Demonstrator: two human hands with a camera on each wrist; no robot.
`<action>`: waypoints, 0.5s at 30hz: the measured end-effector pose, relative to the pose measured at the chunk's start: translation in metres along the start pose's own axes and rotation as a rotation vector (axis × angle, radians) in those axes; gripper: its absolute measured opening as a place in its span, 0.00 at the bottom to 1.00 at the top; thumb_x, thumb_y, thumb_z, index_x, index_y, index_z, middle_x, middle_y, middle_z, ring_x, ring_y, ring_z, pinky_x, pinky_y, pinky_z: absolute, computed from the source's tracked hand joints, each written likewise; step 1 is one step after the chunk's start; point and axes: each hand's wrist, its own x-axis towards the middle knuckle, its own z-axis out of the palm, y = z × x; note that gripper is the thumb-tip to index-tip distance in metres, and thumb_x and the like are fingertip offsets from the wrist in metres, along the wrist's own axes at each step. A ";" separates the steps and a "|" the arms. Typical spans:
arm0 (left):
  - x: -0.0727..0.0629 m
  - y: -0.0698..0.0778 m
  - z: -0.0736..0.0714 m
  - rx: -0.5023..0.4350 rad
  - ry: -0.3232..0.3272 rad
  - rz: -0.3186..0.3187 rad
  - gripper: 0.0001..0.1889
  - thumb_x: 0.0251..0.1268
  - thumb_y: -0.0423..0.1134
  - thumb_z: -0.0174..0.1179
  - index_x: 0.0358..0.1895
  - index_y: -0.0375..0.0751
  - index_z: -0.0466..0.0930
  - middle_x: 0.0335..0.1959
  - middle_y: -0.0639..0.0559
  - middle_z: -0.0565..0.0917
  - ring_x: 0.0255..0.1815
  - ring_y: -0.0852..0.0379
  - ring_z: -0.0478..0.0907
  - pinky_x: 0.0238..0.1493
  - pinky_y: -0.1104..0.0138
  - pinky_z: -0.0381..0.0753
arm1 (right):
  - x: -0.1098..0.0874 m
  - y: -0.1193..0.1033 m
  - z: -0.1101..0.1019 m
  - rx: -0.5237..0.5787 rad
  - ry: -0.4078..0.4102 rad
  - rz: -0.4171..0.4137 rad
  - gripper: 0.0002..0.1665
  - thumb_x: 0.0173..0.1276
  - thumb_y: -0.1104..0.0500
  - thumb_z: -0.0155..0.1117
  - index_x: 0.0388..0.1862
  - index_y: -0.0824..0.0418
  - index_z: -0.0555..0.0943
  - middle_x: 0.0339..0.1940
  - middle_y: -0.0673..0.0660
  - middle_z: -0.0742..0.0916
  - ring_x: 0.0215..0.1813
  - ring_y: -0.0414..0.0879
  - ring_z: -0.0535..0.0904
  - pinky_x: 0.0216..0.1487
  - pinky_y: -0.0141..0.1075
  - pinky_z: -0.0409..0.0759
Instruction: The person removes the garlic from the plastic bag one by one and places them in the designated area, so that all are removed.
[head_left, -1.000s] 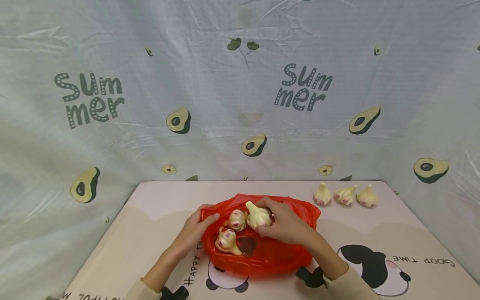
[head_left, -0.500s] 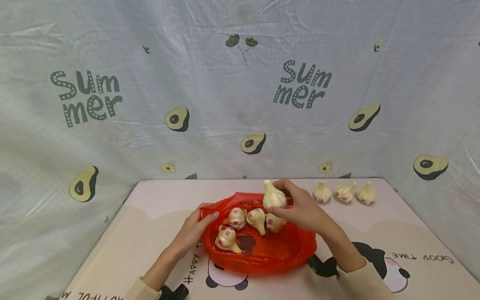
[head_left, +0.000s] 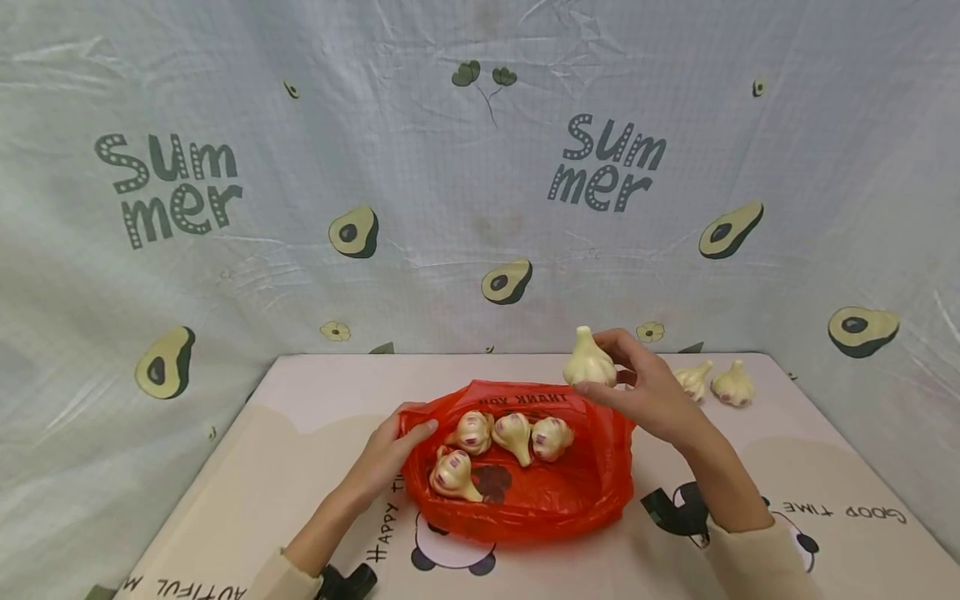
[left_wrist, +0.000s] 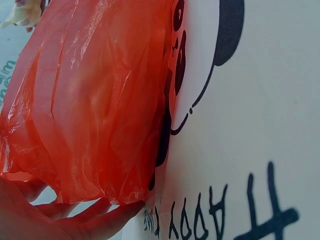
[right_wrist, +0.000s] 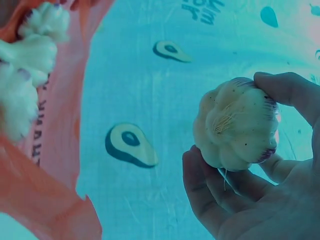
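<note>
My right hand holds a garlic bulb in the air past the back right rim of a red plastic bag. In the right wrist view that garlic bulb shows its root end, with the thumb and fingers around it. Several garlic bulbs lie inside the bag, whose mouth is spread wide. My left hand grips the bag's left edge, thumb over the rim; in the left wrist view its fingers lie against the outside of the red plastic.
Two garlic bulbs show at the back right of the table, behind my right hand. The tabletop carries printed pandas and lettering. A pale curtain with printed avocados stands behind and along the sides.
My right hand has lifted a garlic bulb up out of the bag and carried it to the right. It now covers one bulb at the back. My left hand stays at the bag's edge.
</note>
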 end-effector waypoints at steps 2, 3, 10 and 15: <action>-0.001 0.000 0.000 0.001 -0.003 -0.004 0.23 0.77 0.51 0.56 0.67 0.45 0.74 0.63 0.47 0.83 0.63 0.49 0.80 0.67 0.50 0.81 | -0.002 0.000 -0.005 0.004 0.014 0.003 0.32 0.69 0.54 0.72 0.67 0.58 0.71 0.61 0.59 0.83 0.58 0.52 0.79 0.56 0.28 0.81; -0.001 0.000 0.000 0.000 -0.001 -0.009 0.22 0.77 0.50 0.57 0.67 0.45 0.74 0.63 0.47 0.83 0.63 0.49 0.81 0.67 0.50 0.82 | -0.002 0.001 -0.007 0.006 0.021 0.004 0.32 0.69 0.54 0.72 0.68 0.58 0.71 0.61 0.59 0.83 0.58 0.52 0.79 0.57 0.27 0.81; 0.001 -0.001 0.001 -0.002 -0.001 -0.011 0.22 0.77 0.50 0.56 0.66 0.44 0.74 0.62 0.46 0.83 0.63 0.46 0.81 0.66 0.50 0.83 | -0.003 0.003 -0.017 0.033 0.059 0.008 0.33 0.69 0.55 0.72 0.69 0.58 0.70 0.60 0.58 0.82 0.56 0.50 0.80 0.54 0.25 0.83; 0.002 -0.001 0.001 -0.013 -0.002 -0.023 0.21 0.77 0.49 0.56 0.66 0.45 0.74 0.61 0.48 0.84 0.63 0.47 0.81 0.67 0.50 0.82 | -0.005 0.002 -0.020 0.043 0.073 0.009 0.34 0.69 0.56 0.72 0.70 0.58 0.69 0.61 0.59 0.82 0.55 0.45 0.81 0.53 0.26 0.84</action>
